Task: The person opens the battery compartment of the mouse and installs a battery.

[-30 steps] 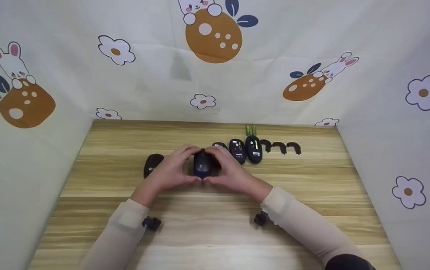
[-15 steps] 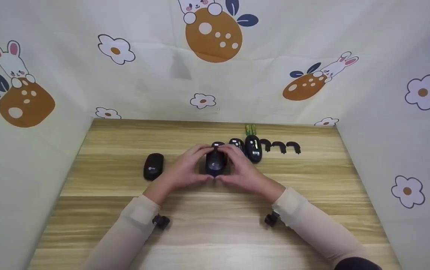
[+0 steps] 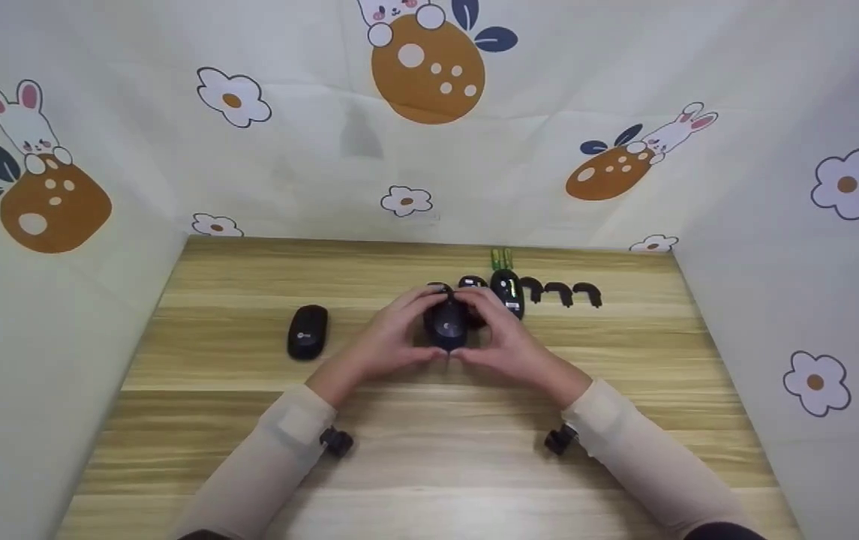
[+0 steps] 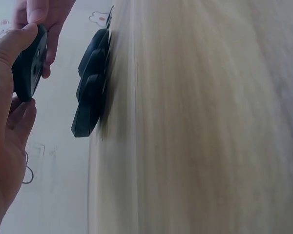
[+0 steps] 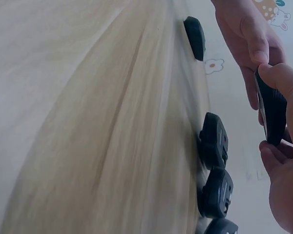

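Note:
Both hands hold one black computer mouse (image 3: 447, 324) between them, its logo side up in the head view. My left hand (image 3: 397, 330) grips its left side, fingertips at the far end and thumb at the near end. On the other side, my right hand (image 3: 510, 340) grips it the same way, with the two thumbs almost meeting. Seen from the left wrist, the held mouse (image 4: 28, 68) is raised off the table. Just beyond the hands lie upturned mice, the nearest (image 3: 438, 287) mostly covered by the held one, a second (image 3: 472, 282) partly hidden by the right hand.
Another black mouse (image 3: 307, 331) lies logo up to the left on the wooden table (image 3: 211, 420). An upturned mouse (image 3: 506, 289) shows a battery inside. Two green batteries (image 3: 502, 259) lie behind it; three curved black covers (image 3: 558, 293) line up rightward. Patterned cloth (image 3: 309, 165) walls the table.
Both hands have carried the held mouse to the right, in front of the upturned ones. The logo-up mouse on the left, earlier partly behind the left hand, is now fully visible.

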The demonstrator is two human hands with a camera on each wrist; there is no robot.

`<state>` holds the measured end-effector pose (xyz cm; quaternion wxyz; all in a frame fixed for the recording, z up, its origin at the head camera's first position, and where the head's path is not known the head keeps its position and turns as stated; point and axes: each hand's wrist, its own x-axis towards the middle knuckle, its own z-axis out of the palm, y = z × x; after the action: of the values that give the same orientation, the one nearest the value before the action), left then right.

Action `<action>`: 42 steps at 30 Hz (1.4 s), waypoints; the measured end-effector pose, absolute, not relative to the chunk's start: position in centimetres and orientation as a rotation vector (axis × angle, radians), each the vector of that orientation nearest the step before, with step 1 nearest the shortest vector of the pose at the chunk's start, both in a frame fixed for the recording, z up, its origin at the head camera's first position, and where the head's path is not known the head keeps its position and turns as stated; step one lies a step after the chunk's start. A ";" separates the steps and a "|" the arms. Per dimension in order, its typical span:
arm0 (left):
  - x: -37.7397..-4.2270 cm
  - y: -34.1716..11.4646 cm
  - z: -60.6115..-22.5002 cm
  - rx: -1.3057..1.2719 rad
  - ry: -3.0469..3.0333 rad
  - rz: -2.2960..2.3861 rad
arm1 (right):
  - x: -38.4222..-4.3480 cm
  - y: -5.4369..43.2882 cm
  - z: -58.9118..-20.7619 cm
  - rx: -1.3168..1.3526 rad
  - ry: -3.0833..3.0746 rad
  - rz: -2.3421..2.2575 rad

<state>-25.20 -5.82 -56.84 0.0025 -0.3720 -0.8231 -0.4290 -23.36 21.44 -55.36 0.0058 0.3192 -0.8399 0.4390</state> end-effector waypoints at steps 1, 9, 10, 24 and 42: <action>-25.2 -5.6 -56.8 -1.171 -2.567 -1.347 | -23.3 21.6 -55.4 1.001 -2.620 1.373; -24.5 -4.5 -55.8 -1.129 -2.522 -1.395 | -22.9 22.6 -55.4 1.077 -2.488 1.372; -24.5 -4.4 -55.8 -1.122 -2.518 -1.406 | -22.9 22.7 -55.4 1.083 -2.480 1.365; -24.4 -3.2 -56.3 -1.136 -2.274 -1.505 | -22.1 22.5 -55.2 1.032 -2.291 1.500; -24.5 -2.5 -56.0 -1.117 -2.118 -1.547 | -22.2 22.4 -55.7 1.046 -2.272 1.478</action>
<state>-24.49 -2.52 -56.02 0.1450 -0.3877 -0.7351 -0.5368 -22.17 22.44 -55.71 0.1181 0.3574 -0.7765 0.5053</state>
